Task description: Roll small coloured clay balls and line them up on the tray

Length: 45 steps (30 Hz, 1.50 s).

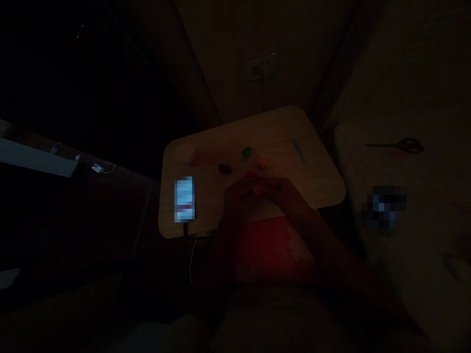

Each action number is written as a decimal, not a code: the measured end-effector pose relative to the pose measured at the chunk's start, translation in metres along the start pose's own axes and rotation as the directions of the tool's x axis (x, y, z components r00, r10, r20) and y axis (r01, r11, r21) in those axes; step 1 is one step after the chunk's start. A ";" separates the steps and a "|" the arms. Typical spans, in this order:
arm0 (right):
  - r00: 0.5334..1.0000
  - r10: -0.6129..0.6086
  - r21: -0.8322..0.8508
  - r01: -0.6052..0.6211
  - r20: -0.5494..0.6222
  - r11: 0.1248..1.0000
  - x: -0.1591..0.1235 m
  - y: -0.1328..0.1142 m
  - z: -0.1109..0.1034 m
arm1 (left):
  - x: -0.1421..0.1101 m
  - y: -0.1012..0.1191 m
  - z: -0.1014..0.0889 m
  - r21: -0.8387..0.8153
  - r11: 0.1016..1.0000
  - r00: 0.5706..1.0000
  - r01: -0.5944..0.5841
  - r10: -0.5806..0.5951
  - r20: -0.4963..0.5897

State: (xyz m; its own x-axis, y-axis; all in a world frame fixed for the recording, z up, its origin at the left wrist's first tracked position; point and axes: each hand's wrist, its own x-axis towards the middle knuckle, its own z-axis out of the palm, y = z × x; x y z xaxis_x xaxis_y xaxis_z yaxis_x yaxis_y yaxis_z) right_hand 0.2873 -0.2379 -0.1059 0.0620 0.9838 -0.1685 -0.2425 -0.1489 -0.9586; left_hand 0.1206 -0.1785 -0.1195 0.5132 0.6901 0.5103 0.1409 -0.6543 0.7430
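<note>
The picture is very dark. My left hand (237, 192) and my right hand (283, 192) meet over the near side of a small wooden table (209, 215). A small orange-red lump (258, 189), soft like modelling clay, is pinched between their closed fingers. Just beyond the fingertips lies a red lump (250, 174). Farther off are an orange lump (263, 163), a green one (246, 153) and a dark purple one (224, 169). Fine finger detail is lost in shadow.
A lit phone (184, 198) with a cable lies at the table's left, below a round tub (187, 154). A thin bluish strip (300, 151) is on the right. Scissors (408, 145) rest on a pale surface beyond. A wall socket (261, 67) is behind.
</note>
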 end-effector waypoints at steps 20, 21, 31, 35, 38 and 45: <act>0.992 -0.105 -0.215 0.086 -0.076 0.973 0.004 0.014 -0.001 | -0.003 0.000 0.009 0.242 0.969 0.999 -0.042 0.047 -0.017; 0.991 -0.108 -0.209 0.090 -0.076 0.974 0.003 0.013 -0.001 | -0.003 -0.001 0.009 0.225 0.974 0.999 -0.037 0.040 -0.008; 0.999 -0.020 0.006 0.020 0.046 1.000 0.005 0.009 -0.003 | -0.001 -0.003 0.002 0.032 0.999 0.999 0.006 -0.007 0.035; 0.999 -0.022 -0.050 0.023 0.029 0.998 0.007 0.009 -0.002 | -0.003 0.000 0.001 0.059 0.996 0.998 0.060 -0.060 -0.003; 0.998 -0.029 -0.130 0.021 -0.055 0.991 0.004 0.009 0.001 | -0.005 0.001 0.002 0.094 0.993 0.998 0.068 -0.066 -0.022; 0.994 -0.094 -0.220 0.079 -0.060 0.972 0.001 0.011 0.005 | -0.007 -0.004 0.004 0.203 0.979 0.999 -0.022 0.028 -0.026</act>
State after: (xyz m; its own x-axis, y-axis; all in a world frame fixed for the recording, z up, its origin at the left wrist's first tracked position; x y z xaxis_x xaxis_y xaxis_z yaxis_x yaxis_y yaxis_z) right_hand 0.2801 -0.2384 -0.1158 0.1421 0.9857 -0.0909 -0.0174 -0.0893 -0.9959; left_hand 0.1194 -0.1818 -0.1275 0.4945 0.6792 0.5424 0.2981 -0.7187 0.6282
